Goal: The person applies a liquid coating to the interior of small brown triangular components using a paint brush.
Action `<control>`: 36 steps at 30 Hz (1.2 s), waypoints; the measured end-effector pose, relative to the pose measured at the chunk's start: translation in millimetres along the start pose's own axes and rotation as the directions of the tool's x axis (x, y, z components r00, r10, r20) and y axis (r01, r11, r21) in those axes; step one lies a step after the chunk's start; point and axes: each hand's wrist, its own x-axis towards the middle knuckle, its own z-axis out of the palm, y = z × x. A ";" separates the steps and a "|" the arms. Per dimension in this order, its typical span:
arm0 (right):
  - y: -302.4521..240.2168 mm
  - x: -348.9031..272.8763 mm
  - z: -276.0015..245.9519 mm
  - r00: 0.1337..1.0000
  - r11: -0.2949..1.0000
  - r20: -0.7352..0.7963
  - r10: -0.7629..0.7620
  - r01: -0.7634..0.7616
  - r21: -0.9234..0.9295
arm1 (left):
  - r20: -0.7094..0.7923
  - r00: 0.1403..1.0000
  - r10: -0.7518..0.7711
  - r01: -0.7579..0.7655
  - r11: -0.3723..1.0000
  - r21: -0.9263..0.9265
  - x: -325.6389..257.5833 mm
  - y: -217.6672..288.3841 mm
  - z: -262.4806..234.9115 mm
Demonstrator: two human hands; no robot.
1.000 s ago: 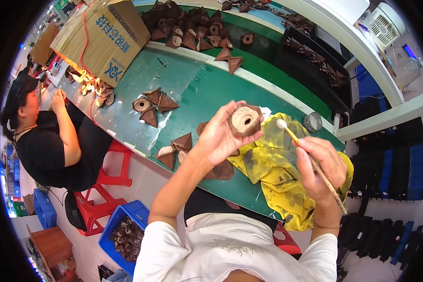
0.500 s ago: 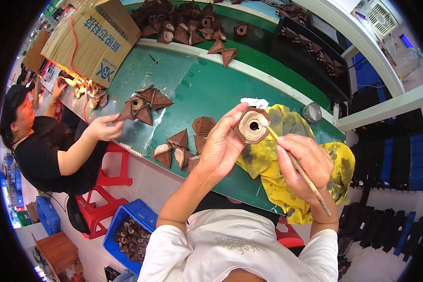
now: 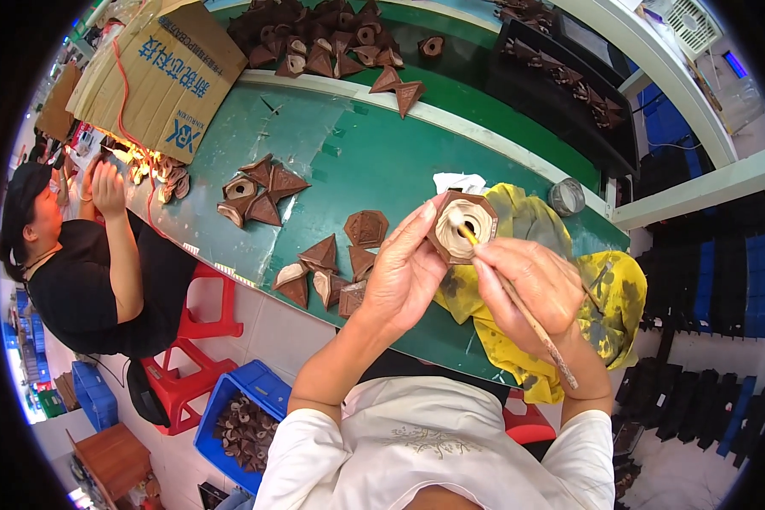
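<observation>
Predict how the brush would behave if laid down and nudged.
The brush is probably stiff: its long handle runs straight out of the right hand. Likely light, given how slim it is. It may roll easily, as the handle looks roughly round.

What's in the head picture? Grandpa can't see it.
A person's left hand holds a hollow brown piece while the right hand holds a brush at its pale inside. A yellow cloth and more brown pieces lie on a green table; a co-worker in black is at left.

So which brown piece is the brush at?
The brown piece in the left hand, brush at its pale hollow; the others on the green table lie unheld.
</observation>
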 end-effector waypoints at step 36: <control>15.0 -5.7 -30.3 0.986 0.998 0.153 0.061 -0.057 -0.032 | 0.054 0.990 0.132 -0.142 0.946 0.291 1.1 -6.7 -10.3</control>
